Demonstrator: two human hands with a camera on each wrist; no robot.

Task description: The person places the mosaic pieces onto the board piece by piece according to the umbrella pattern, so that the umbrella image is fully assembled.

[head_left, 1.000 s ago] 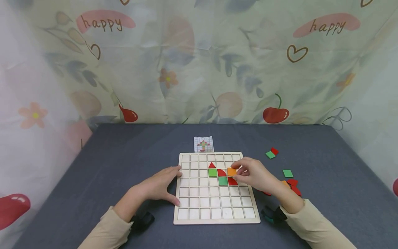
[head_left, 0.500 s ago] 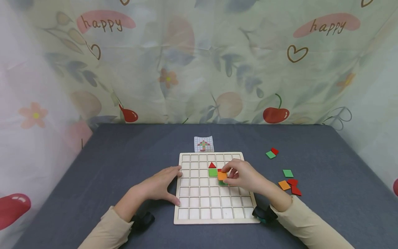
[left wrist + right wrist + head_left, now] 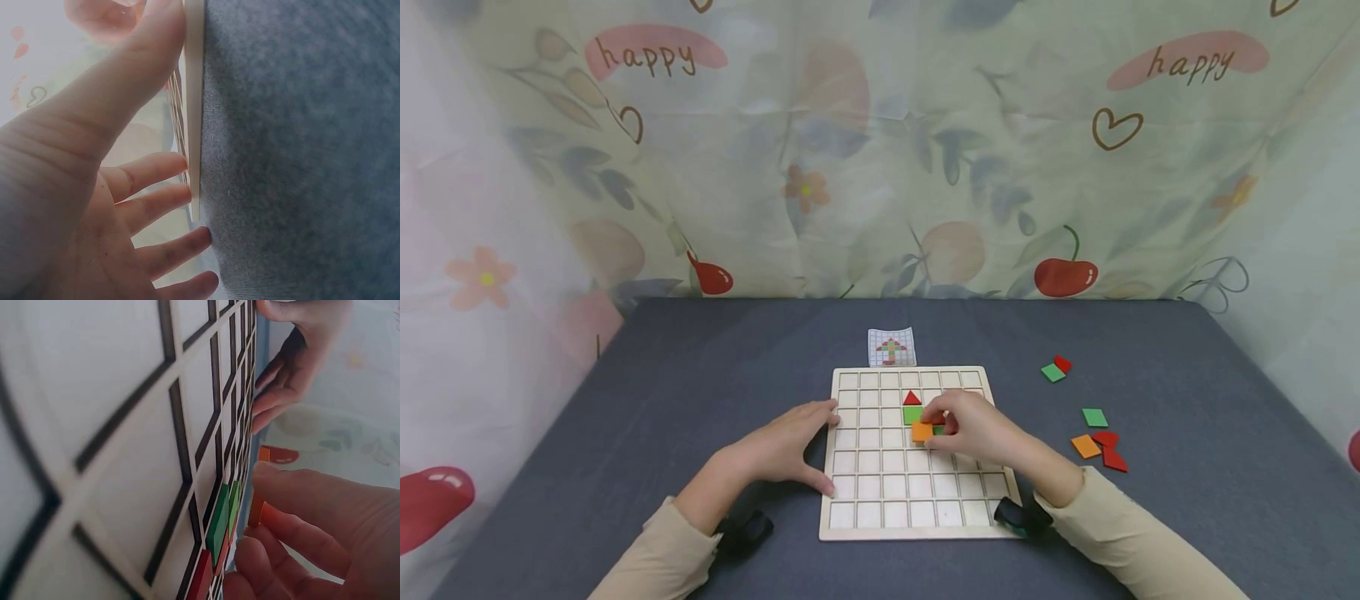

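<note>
A pale grid board (image 3: 857,487) lies on the dark cloth. My right hand (image 3: 977,427) pinches an orange square tile (image 3: 921,432) between thumb and fingers, over the board just below a light green square tile (image 3: 912,415). A red triangle tile (image 3: 912,398) sits in the cell above that green one. In the right wrist view, a darker green tile (image 3: 217,525) and a red tile (image 3: 200,575) lie in nearby cells; the head view has them mostly covered by my hand. My left hand (image 3: 775,442) rests along the board's left edge, thumb and fingertips touching it, fingers spread.
Behind the board lies a small printed pattern card (image 3: 891,347). To the right are loose tiles: a green square (image 3: 1053,373) by a red piece (image 3: 1062,364), another green square (image 3: 1094,417), an orange square (image 3: 1086,447) and red pieces (image 3: 1114,459).
My right hand has moved left across the board with the orange tile, from the right side of the coloured pieces to below the light green tile. My left hand has stayed put.
</note>
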